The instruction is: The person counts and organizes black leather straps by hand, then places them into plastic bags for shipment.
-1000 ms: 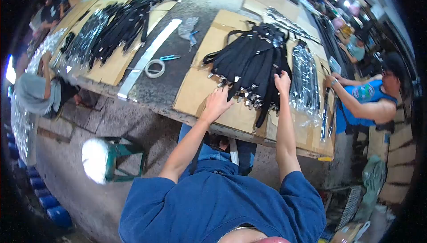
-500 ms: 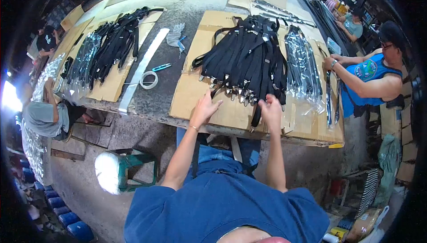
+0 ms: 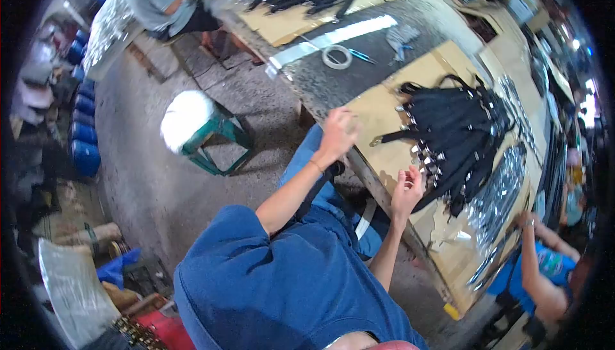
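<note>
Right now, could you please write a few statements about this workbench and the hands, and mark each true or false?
1. The left hand is at the table's near edge. True.
2. The right hand grips the tape roll. False: the roll lies apart, further along the table.
3. A heap of black straps lies on cardboard. True.
4. The stool stands on the table. False: it stands on the floor.
5. Another person's arm reaches toward the table. True.

Grey concrete floor (image 3: 147, 177) around a white-topped green stool (image 3: 192, 125), blue drums (image 3: 83, 138) left of it.
</note>
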